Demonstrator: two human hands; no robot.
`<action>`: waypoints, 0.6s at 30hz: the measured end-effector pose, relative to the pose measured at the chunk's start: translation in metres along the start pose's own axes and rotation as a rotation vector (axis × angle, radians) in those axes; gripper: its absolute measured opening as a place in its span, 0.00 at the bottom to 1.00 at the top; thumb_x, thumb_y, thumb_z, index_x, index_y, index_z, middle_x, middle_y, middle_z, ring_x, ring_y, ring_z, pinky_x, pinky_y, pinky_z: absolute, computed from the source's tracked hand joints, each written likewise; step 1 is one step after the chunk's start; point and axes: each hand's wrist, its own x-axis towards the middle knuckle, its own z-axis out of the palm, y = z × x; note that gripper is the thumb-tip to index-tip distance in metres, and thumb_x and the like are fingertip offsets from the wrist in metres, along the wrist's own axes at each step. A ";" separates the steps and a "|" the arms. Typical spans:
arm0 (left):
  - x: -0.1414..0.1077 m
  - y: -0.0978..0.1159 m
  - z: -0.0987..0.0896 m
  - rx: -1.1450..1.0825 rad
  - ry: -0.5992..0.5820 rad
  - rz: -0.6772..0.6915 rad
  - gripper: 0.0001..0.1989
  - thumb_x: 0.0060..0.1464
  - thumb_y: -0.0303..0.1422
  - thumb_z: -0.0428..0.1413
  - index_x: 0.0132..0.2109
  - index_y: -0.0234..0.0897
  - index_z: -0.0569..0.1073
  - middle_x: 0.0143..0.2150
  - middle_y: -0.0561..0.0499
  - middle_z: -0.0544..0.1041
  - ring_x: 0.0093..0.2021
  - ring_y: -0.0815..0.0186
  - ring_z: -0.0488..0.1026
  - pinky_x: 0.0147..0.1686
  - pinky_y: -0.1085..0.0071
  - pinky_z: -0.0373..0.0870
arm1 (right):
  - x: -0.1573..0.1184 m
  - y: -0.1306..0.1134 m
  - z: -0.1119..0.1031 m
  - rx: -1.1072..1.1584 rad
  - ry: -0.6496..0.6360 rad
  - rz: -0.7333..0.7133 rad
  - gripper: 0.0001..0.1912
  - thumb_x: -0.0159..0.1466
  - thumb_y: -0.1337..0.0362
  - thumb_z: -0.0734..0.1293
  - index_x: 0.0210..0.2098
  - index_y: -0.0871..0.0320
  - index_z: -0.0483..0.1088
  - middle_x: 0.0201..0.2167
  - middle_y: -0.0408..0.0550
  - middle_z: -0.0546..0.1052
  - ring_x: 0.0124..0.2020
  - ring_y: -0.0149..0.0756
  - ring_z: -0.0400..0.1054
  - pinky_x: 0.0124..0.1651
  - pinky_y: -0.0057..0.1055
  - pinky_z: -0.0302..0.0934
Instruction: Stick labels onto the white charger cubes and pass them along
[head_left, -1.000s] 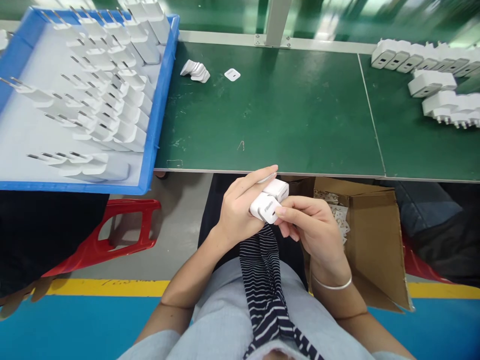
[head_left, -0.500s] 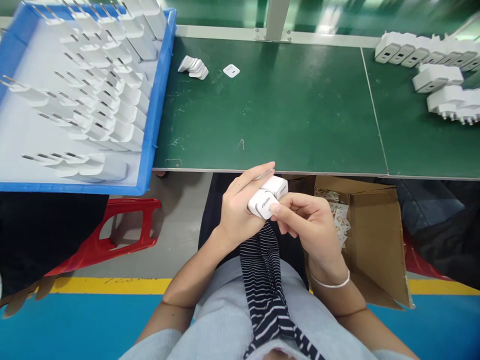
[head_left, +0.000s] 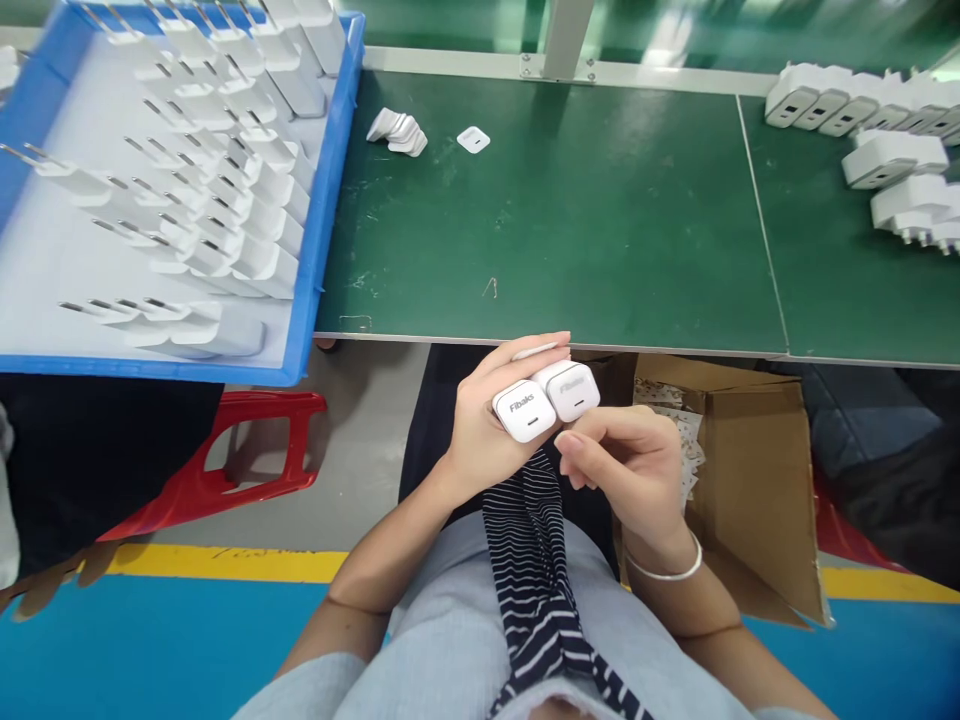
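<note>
Head view: the left hand grips two white chargers side by side above the lap, just off the near edge of the green table. Both port ends point up toward the camera; each long axis runs back from that end, the bodies largely hidden. The right hand is near them, fingers curled; whether they pinch anything cannot be told.

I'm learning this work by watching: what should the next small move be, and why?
Perhaps have the right hand press the paler-lettered charger, to check its face is firm: the left hand holds it beside the darker-lettered charger, both port faces exposed, and the right hand is close, apparently free.
</note>
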 end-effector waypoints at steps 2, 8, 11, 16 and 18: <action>0.000 0.001 0.000 -0.011 -0.011 0.004 0.18 0.56 0.31 0.66 0.54 0.40 0.79 0.57 0.42 0.80 0.56 0.58 0.79 0.56 0.58 0.79 | -0.002 0.001 -0.001 -0.004 -0.008 -0.035 0.19 0.66 0.64 0.71 0.19 0.57 0.70 0.12 0.39 0.70 0.14 0.24 0.57 0.18 0.25 0.49; 0.000 0.000 0.000 0.022 -0.004 0.053 0.17 0.58 0.32 0.64 0.55 0.38 0.79 0.58 0.41 0.80 0.55 0.58 0.79 0.55 0.59 0.80 | -0.006 -0.001 0.008 -0.092 0.105 -0.023 0.20 0.63 0.63 0.73 0.17 0.57 0.67 0.12 0.38 0.66 0.15 0.24 0.55 0.19 0.27 0.48; -0.002 0.000 -0.001 0.117 0.033 0.124 0.16 0.62 0.34 0.60 0.56 0.35 0.78 0.58 0.39 0.79 0.55 0.58 0.79 0.54 0.61 0.80 | -0.006 -0.003 0.018 -0.164 0.180 -0.029 0.19 0.59 0.62 0.76 0.18 0.57 0.67 0.13 0.37 0.65 0.16 0.24 0.53 0.18 0.26 0.47; -0.005 0.000 -0.001 0.282 0.105 0.238 0.18 0.64 0.33 0.57 0.58 0.34 0.76 0.59 0.39 0.78 0.55 0.59 0.79 0.54 0.62 0.80 | -0.003 -0.005 0.026 -0.218 0.245 -0.025 0.21 0.59 0.63 0.75 0.17 0.57 0.63 0.13 0.35 0.61 0.16 0.23 0.51 0.18 0.25 0.46; -0.006 -0.001 -0.001 0.311 0.122 0.267 0.18 0.65 0.34 0.56 0.59 0.33 0.76 0.59 0.39 0.79 0.54 0.59 0.79 0.53 0.63 0.80 | -0.003 -0.005 0.027 -0.215 0.250 -0.031 0.20 0.58 0.63 0.76 0.18 0.57 0.63 0.13 0.35 0.61 0.16 0.22 0.52 0.18 0.25 0.46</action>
